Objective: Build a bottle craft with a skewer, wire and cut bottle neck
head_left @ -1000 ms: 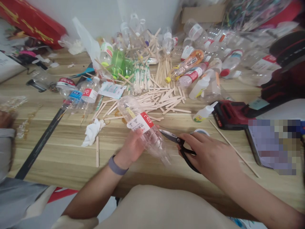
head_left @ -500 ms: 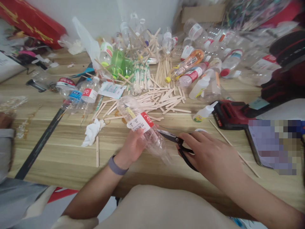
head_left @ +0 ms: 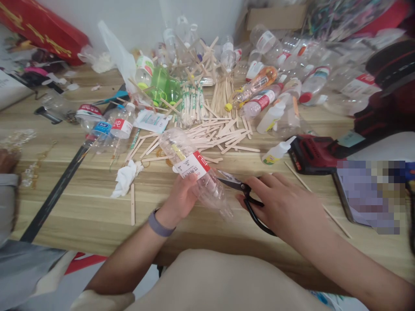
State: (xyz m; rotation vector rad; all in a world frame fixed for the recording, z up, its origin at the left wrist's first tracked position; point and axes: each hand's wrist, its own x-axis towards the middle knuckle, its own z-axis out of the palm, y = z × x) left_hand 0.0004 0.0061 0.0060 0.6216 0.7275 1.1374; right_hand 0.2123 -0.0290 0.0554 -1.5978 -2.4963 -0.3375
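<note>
My left hand [head_left: 182,196] is closed around a clear plastic bottle [head_left: 191,166] with a red and white label, held tilted above the wooden table [head_left: 97,216], its neck pointing toward me. My right hand [head_left: 285,207] grips black-handled scissors [head_left: 241,192]. The blades point left and touch the bottle's side just below the label. A grey band sits on my left wrist.
Wooden craft sticks [head_left: 220,136] lie scattered behind the bottle. Many empty bottles [head_left: 275,82] are piled at the back. A red power tool [head_left: 311,153] lies to the right, a crumpled tissue [head_left: 125,177] and a black rod [head_left: 55,194] to the left. Another person's sleeve [head_left: 6,203] shows at far left.
The scissors have moved left until the blades meet the bottle. My left hand has turned the bottle slightly.
</note>
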